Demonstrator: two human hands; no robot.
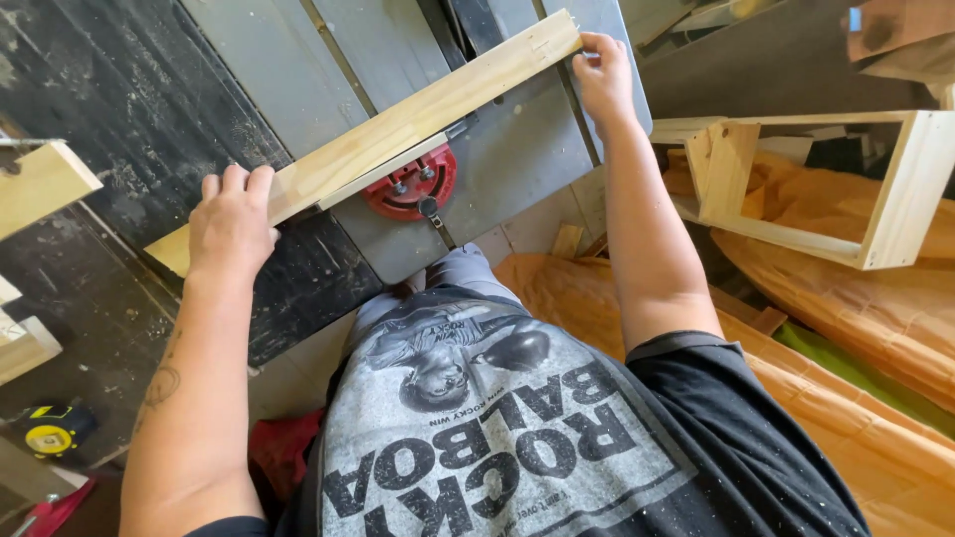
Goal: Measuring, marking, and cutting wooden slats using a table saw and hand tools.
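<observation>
Left hand and right hand each grip, seemingly firmly, the wooden board on the saw table

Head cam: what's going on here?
A person holds a long wooden board flat across a grey table saw top, against a red miter gauge. The left hand presses down near one end of the board; the right hand grips the other end. An open wooden box frame sits to the right on orange sheeting. A yellow tape measure lies lower left.
</observation>
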